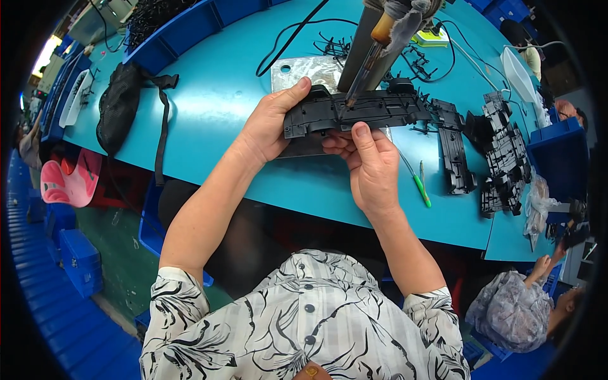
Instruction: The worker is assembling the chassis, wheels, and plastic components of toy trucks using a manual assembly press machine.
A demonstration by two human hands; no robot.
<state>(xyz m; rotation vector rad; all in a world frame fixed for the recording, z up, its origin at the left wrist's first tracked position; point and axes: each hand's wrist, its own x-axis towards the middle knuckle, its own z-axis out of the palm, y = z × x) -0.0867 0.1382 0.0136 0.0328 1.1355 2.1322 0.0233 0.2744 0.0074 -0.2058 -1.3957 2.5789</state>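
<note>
A long black molded plastic part point(380, 111) is held level above the workbench, its ribs and slots facing up. My left hand point(272, 123) grips its left end, thumb on top. My right hand point(372, 161) holds the near edge right of the middle, thumb against the edge and fingers curled below. A soldering-iron-like tool point(382, 31) with an amber handle points down by a metal column, its tip over the part's middle. Whether the tip touches the part cannot be told. Beneath lies a metal plate point(297, 71), partly covered by the part and my hands.
On the teal bench point(209, 120), a green-handled pen-like tool point(422, 190) lies to the right, beside black molded parts point(455, 152) and a larger stack point(503, 152). A black pouch point(119, 104) with a strap lies left. Blue bins point(183, 38) line the back; a co-worker point(513, 310) sits right.
</note>
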